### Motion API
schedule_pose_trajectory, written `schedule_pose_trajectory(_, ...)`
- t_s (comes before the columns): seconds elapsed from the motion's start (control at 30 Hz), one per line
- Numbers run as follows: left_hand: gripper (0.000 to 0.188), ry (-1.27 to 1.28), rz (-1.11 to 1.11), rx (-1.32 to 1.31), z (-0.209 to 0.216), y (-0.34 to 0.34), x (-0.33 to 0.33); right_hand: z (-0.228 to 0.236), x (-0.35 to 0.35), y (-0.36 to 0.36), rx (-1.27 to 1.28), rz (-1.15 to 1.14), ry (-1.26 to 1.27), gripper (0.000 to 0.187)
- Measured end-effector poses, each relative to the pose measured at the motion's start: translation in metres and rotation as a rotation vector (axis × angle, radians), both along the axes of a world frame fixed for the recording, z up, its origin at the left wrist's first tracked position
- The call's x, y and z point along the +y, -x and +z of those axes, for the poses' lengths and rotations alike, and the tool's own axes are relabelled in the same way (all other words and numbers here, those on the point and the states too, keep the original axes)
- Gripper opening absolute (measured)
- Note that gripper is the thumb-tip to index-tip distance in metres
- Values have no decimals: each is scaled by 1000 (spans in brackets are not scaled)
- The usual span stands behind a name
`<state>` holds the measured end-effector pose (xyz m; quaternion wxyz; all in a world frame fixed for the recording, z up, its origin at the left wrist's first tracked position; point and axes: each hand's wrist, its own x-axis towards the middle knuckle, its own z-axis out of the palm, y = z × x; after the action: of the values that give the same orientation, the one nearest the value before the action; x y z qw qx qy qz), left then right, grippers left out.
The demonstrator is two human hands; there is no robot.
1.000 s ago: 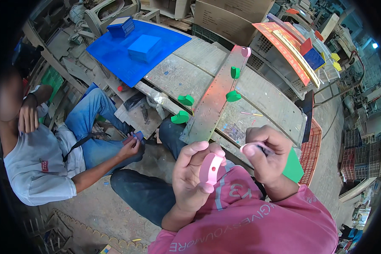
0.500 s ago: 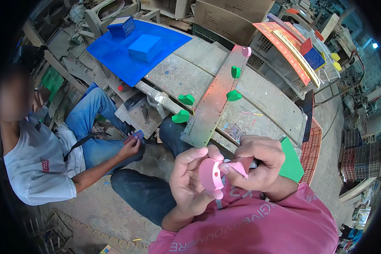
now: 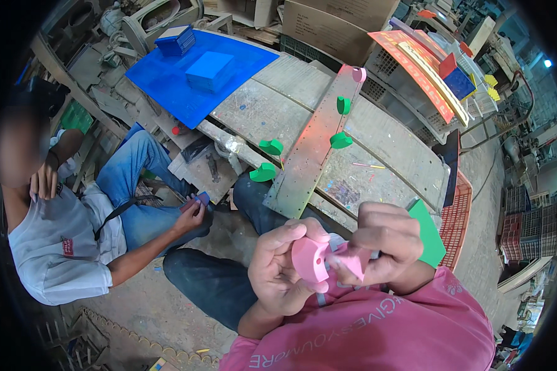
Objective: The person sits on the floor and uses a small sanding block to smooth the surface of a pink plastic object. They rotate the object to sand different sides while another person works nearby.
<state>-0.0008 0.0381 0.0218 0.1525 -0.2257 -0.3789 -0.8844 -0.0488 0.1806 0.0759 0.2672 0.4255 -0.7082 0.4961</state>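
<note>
My left hand (image 3: 277, 267) grips a pink curved block (image 3: 304, 255) by its two ends, between thumb and fingers. A small red-rimmed hole shows in the block's inner face. Close beside it my right hand (image 3: 390, 242) is closed on a folded pink sheet (image 3: 355, 264), perhaps sandpaper, whose edge comes up to the block. Whether the two touch, I cannot tell. Both hands are held in front of my chest. Beyond them a long perforated strip (image 3: 300, 164) lies across the bench, with green shaped pieces (image 3: 340, 140) along its edges and a pink piece (image 3: 359, 75) at its far end.
Blue blocks (image 3: 210, 71) sit on a blue sheet (image 3: 161, 86) at the far left of the plank bench (image 3: 390, 148). A green board (image 3: 428, 235) and a red crate (image 3: 457, 216) are on my right. At left sits a co-worker (image 3: 62, 235) holding a small blue piece.
My right hand has shifted slightly right and the folded sheet has turned against the block. The block has tilted a little. The co-worker's raised hand has come lower.
</note>
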Motion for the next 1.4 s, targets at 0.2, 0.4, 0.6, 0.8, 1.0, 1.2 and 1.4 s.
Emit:
schedule_pose_trajectory(0.2,63,10,12,33,0,0,1,1,-2,2,50,-15,15,26)
schedule_pose_trajectory(0.4,62,12,5,53,0,0,0,1,-1,5,86,38,17,24)
schedule_pose_trajectory(0.6,62,6,-8,46,0,-1,-1,0,-1,5,115,85,12,22)
schedule_pose_trajectory(0.8,63,23,0,50,1,-1,-1,-3,-1,6,119,52,46,21)
schedule_pose_trajectory(1.0,67,90,45,-52,6,-4,1,-2,2,7,119,62,11,24)
schedule_pose_trajectory(1.2,64,-6,4,16,-1,0,0,-1,4,4,47,25,108,29)
schedule_pose_trajectory(1.4,65,-11,-21,-38,2,-4,0,-6,-10,-1,-242,3,239,36)
